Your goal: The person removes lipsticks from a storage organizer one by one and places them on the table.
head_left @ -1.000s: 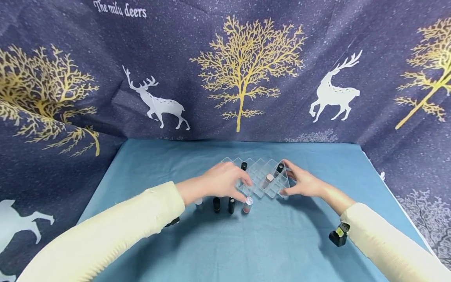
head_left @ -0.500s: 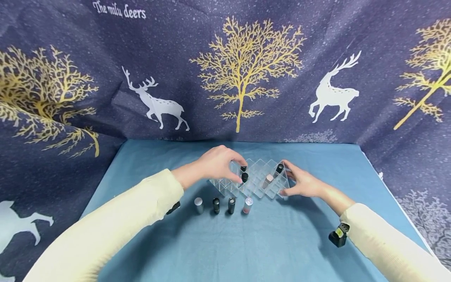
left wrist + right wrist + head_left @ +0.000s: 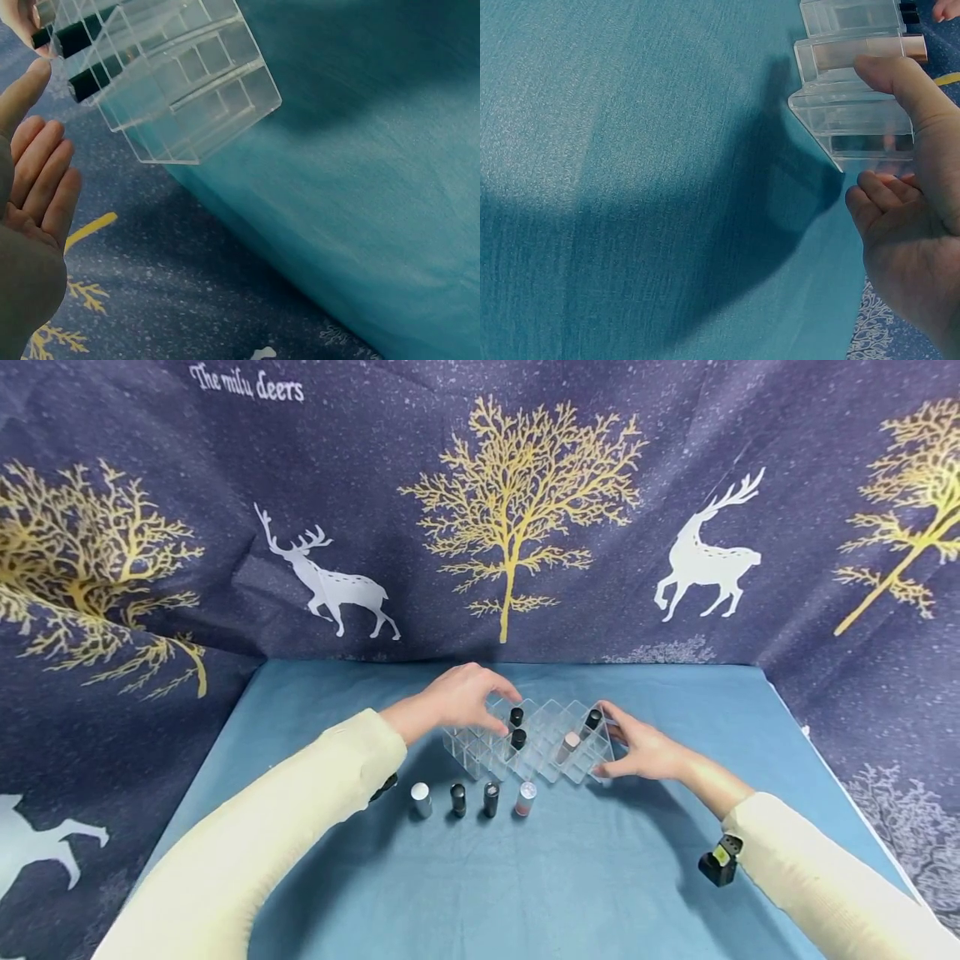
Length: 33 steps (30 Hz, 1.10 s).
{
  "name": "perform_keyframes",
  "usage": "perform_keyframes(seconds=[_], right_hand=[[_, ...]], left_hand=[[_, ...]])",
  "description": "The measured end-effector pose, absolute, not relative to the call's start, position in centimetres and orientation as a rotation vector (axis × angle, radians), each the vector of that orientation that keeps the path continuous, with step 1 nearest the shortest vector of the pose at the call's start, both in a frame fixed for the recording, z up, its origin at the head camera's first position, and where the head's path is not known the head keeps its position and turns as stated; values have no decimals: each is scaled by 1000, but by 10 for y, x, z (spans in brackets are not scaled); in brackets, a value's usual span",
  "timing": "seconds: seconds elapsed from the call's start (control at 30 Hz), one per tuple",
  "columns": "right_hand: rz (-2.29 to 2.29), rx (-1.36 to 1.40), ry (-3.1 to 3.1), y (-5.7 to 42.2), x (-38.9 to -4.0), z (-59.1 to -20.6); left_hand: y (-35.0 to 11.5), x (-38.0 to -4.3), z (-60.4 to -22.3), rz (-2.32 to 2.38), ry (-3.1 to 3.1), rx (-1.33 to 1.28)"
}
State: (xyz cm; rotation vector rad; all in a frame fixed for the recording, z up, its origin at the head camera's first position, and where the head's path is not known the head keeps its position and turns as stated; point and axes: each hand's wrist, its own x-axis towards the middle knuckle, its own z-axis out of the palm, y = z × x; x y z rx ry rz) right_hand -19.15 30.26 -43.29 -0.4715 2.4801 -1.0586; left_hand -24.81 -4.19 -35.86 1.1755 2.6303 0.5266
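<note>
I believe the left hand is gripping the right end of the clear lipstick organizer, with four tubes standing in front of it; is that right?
Not quite: it is the right hand that grips that end of the clear lipstick organizer, as the head view shows; the four tubes do stand in front of it.

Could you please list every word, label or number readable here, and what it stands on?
"The milu deers": printed on the dark backdrop, upper left of the head view.
Black device at the right sleeve: yellow patch too small to read.
All tubes: any markings too small to read.
</note>
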Motion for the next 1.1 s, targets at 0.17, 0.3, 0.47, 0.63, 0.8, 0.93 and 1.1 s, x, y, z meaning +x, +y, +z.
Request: perform_keyframes(seconds=[0.17,0.3,0.47,0.63,0.8,0.93,1.1], right_hand=[[-1045,-460,2492,305,-193,-435],[-1044,-454,2497,305,-194,-437],[-1056,-469,2496,304,-193,-436],[-1059,-472,2497,303,-192,-434],[-1060,-465,2495,302,-192,-432],[-1073,-468,2490,302,-192,-433],[-1076,-478,2492,301,-191,-433]], left_hand=[[-39,-256,-364,519,2618,1159],[-37,-262,-369,503,2618,1155],[-35,-266,-373,470,2632,1139],[-32,-267,-375,455,2635,1123],[-31,-267,-378,468,2622,1106],[-30,-269,-382,498,2605,1118],[-26,-268,-384,546,2587,1119]])
